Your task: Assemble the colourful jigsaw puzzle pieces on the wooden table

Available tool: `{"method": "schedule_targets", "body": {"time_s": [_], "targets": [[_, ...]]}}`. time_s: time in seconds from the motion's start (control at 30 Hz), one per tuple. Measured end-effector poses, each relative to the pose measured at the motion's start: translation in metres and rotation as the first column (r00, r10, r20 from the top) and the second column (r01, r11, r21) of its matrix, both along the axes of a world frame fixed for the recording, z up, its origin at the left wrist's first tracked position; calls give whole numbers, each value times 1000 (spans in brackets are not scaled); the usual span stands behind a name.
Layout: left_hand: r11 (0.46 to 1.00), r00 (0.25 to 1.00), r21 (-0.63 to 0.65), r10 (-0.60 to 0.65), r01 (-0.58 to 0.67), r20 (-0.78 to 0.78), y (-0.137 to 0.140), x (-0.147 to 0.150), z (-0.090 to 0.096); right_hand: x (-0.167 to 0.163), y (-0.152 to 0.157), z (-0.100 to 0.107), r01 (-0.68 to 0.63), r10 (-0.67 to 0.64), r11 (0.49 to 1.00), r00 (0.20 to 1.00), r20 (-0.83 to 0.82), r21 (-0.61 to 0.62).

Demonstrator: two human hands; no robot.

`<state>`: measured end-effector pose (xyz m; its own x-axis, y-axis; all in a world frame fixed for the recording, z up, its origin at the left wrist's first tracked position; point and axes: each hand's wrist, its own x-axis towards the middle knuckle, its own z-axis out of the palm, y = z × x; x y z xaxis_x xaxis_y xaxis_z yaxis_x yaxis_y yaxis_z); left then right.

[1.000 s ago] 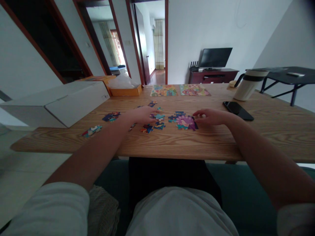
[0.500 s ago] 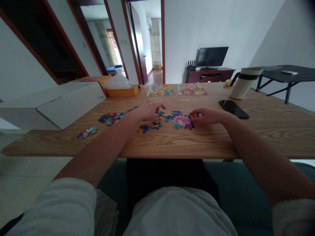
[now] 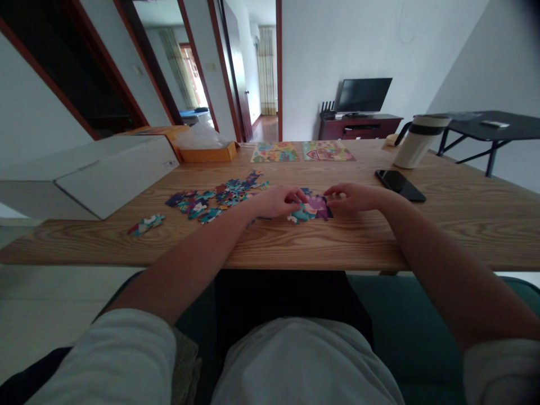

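My left hand is at the left side of a partly joined jigsaw puzzle, its fingers bent and closed on a teal puzzle piece at the lower left edge. The fingertips partly hide that piece, so its exact fit is unclear. Pink and purple show in the joined part. At the puzzle's right edge rests my right hand, fingers slightly curved and apart, tips touching or close to the dark border. Loose puzzle pieces lie heaped left of my left hand, and my forearm covers some others.
A small joined strip of pieces lies at the left. Behind are a white box, an orange box with plastic, and two picture sheets. A phone and a cream tumbler stand to the right.
My left hand has moved right and toward me, from loose pieces to the puzzle's left edge. More teal shows at its lower left. My right hand has hardly moved.
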<state>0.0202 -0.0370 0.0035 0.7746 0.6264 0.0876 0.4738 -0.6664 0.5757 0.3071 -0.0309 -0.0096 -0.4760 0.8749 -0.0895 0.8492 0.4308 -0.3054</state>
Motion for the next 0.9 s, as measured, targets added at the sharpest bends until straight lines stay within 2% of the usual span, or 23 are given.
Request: {"method": "schedule_targets", "body": {"time_s": [0.27,0.43,0.6,0.9], "targets": [[992,992,127,32,-17,-120,7,-11,-7,3,3,-1,-16,16,1000,1000,-14,-24],[985,985,163,87,-63,-149,3,-11,-9,3,3,-1,2,-2,1000,1000,2,0],[980,966,199,55,-4,-252,-3,-12,-5,1,2,-1,5,-5,1000,1000,13,2],[965,949,259,32,53,-312,2,-15,-3,3,3,-1,7,-7,1000,1000,6,-23]]}}
